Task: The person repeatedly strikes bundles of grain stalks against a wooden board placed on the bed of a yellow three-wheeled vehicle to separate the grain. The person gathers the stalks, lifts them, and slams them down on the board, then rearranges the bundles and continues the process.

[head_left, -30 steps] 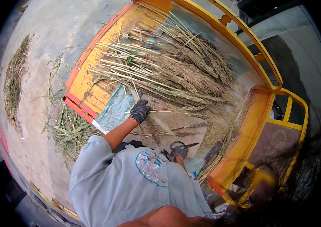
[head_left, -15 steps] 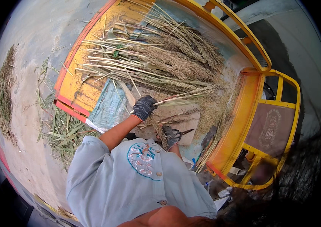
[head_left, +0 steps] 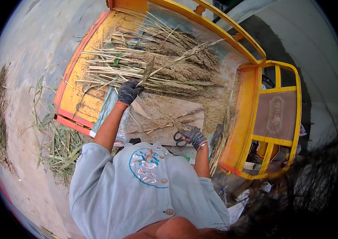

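Your left hand (head_left: 129, 92), in a dark grey knitted glove, grips a pale, dry stalk with a feathery brown seed head (head_left: 185, 56), raised over the pile; your right hand (head_left: 194, 136), gloved alike, is curled over black-handled scissors (head_left: 179, 139), their blades hidden. Leftmost, a heap of stripped green leaves (head_left: 63, 149) lies on the concrete, so much appears done. Next, a broad pile of straw-coloured stalks and brown heads (head_left: 165, 69) covers the yellow metal cargo bed (head_left: 73, 101). A few loose stems (head_left: 169, 119) on the flat beige board (head_left: 179, 103) look left to handle. Your left arm reaches well forward; your right bends nearer your body, fingers angled left beside those stems.
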Tool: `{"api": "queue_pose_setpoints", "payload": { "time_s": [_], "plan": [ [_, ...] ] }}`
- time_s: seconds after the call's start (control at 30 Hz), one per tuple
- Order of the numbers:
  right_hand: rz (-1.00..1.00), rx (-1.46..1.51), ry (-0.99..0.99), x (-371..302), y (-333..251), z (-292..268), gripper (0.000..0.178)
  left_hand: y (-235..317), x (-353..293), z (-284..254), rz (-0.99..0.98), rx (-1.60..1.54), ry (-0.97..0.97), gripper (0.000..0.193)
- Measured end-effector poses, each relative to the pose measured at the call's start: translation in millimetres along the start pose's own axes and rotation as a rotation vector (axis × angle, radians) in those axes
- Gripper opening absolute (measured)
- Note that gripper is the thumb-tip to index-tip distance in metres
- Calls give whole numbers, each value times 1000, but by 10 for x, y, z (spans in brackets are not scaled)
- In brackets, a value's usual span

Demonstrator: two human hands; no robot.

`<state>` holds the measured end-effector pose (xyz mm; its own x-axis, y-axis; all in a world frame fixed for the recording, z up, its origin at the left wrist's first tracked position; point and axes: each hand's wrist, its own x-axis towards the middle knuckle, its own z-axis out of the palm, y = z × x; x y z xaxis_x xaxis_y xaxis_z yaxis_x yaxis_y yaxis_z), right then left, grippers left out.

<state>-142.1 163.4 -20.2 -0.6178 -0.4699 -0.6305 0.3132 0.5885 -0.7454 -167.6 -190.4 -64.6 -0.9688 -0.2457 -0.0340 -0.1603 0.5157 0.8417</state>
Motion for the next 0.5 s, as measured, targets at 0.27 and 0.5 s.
{"api": "queue_pose_setpoints", "payload": {
  "time_s": [0.27,0.5],
  "plan": [
    [-1,-58,-43,-429,-5,104,14,-324,-291,-533,-128,308,413,25],
    [-777,-535,65,-530,150,33,12,-437,-584,-1309,-47,449,453,40]
  ]
}}
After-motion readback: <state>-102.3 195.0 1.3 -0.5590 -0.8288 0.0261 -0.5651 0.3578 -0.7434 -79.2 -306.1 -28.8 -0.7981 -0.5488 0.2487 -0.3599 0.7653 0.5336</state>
